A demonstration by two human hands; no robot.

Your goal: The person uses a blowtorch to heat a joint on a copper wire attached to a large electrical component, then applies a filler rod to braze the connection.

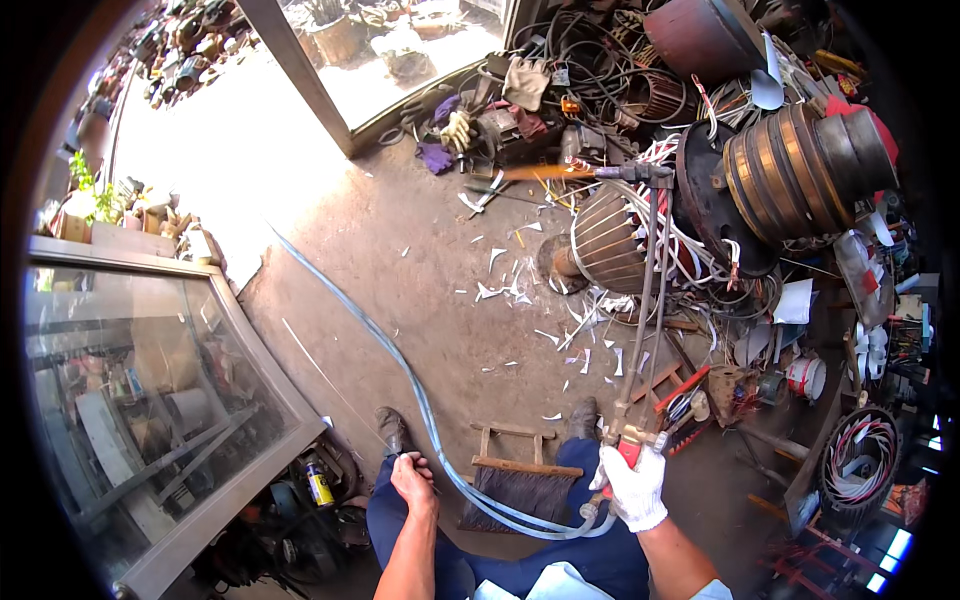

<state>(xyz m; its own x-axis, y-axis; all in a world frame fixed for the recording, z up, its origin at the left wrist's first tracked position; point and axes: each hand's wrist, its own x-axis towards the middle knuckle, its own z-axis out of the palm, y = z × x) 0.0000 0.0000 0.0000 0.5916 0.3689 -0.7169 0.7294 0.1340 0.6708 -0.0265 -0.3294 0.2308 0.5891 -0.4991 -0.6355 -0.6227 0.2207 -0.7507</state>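
My right hand (638, 485), in a white knitted glove, is closed round the red handle of a gas torch (655, 280). Its long twin tubes reach away to a head beside a wound motor rotor (607, 240). An orange flame (548, 173) streams leftward from the nozzle. Bare and closed, my left hand (412, 480) pinches a thin pale rod (325, 372) that slants far and left over the floor. Copper-coloured slip rings (790, 175) and a dark round disc sit at the rotor's right end, with white and red wires bunched between.
Blue twin hoses (410, 375) curve from the torch across the floor. A low wooden stool (512, 490) stands between my legs. White scraps (515, 285) litter the concrete. A glazed frame (160, 400) fills the left; tangled cables (600, 60) and gloves lie at the back, a wound stator (862, 455) at right.
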